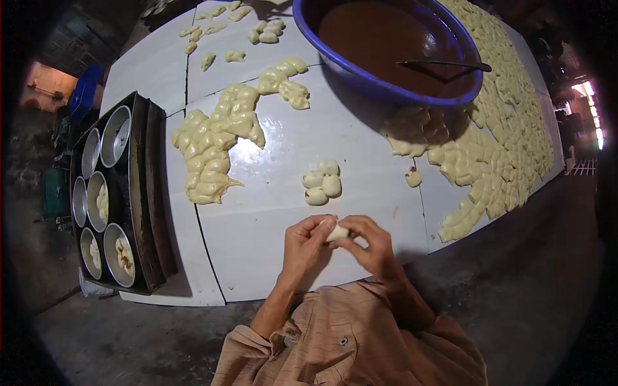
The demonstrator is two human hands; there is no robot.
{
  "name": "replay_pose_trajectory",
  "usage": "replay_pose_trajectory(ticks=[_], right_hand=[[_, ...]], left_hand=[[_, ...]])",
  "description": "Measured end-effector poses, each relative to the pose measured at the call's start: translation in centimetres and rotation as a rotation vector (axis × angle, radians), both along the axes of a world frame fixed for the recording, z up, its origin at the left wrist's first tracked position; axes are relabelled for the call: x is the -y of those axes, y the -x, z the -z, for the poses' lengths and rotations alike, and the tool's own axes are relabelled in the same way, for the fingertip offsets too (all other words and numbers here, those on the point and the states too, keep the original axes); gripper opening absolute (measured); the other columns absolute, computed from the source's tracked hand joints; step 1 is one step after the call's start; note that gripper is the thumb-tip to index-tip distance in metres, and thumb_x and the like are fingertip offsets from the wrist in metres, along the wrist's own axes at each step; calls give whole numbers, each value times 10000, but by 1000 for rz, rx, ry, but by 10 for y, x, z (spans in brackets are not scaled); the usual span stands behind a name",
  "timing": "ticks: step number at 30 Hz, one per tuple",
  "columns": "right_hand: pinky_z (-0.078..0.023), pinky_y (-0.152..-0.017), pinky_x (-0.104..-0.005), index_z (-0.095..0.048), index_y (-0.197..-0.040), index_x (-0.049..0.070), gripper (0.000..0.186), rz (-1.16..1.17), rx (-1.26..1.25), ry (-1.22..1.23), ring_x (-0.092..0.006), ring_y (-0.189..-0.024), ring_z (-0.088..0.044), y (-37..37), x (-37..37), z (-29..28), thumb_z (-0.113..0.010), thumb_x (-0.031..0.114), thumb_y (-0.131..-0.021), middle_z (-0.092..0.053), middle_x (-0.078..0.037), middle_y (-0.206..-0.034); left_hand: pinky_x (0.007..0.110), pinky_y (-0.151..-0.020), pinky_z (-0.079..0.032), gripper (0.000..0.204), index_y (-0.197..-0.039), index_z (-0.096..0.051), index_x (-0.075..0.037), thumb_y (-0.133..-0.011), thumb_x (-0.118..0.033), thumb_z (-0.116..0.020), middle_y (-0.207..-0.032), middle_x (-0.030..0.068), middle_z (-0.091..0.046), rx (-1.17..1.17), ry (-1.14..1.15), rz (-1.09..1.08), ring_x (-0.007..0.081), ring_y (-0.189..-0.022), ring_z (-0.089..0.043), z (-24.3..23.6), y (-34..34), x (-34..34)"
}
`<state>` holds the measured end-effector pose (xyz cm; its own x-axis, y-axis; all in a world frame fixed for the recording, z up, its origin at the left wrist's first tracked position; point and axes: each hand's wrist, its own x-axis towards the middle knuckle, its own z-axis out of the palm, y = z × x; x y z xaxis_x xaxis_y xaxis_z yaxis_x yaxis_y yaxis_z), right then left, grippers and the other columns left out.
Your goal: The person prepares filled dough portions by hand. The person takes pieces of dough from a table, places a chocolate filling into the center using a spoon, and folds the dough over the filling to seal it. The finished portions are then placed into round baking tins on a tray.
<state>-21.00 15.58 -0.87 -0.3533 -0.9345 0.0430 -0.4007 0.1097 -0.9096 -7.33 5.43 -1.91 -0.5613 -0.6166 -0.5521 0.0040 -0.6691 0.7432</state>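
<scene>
Near the table's front edge, my left hand [308, 244] and my right hand [371, 243] are closed together on a small pale piece of dough [337, 233], pinching it between thumbs and fingers. Just beyond them lies a small cluster of rounded dough balls [322, 183], one showing a brown spot. A single flattened dough piece [413, 177] with brown filling on it sits to the right. At the back right stands a big blue basin [386, 87] of brown filling [380, 38], and a dark-handled utensil [444, 64] rests in it.
On the left, a dark tray [147, 212] carries several round metal tins [116, 136], some with dough inside. Joined dough lumps [219, 135] lie left of centre on the white table [277, 251]. Many flattened dough pieces [508, 122] cover its right side. More dough balls [265, 31] sit at the back.
</scene>
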Motion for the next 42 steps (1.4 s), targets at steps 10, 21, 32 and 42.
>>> replay_pose_trajectory(ticks=[10, 21, 32, 42], right_hand=[[-528, -781, -313, -578, -1069, 38, 286, 50, 212, -323, -200, -842, -677, 51, 48, 8, -721, 198, -881, -674, -99, -961], [-526, -652, -283, -681, -1051, 47, 192, 512, -270, -36, -182, -719, -655, 49, -43, -1, -718, 106, -872, -677, -92, -963], [-539, -720, -405, -643, -1061, 33, 259, 1014, -573, -233, -343, -859, -656, 91, -159, 20, -736, 129, -839, -639, -137, -959], [-543, -706, -293, -611, -1062, -13, 193, 1362, 655, 375, -172, -871, -650, 78, -212, 35, -569, 109, -920, -650, -111, -955]], left_hand=[[249, -587, -522, 527, -1221, -623, -59, -747, -98, -849, -1022, 83, -652, 391, 1053, 119, 111, -719, -605, -10, -8, 25], [282, -614, -510, 369, -1182, -682, -106, -826, -73, -772, -894, 79, -657, 486, 1378, 309, 183, -710, -635, -8, 25, 25], [305, -643, -560, 360, -1151, -687, -193, -817, -64, -729, -1037, 61, -688, -51, 1331, 789, 219, -767, -694, -31, 142, -46], [396, -894, -504, 472, -1234, -661, -210, -777, -91, -666, -1367, 103, -537, -333, 1687, 1167, 286, -1164, -567, 15, 242, -110]])
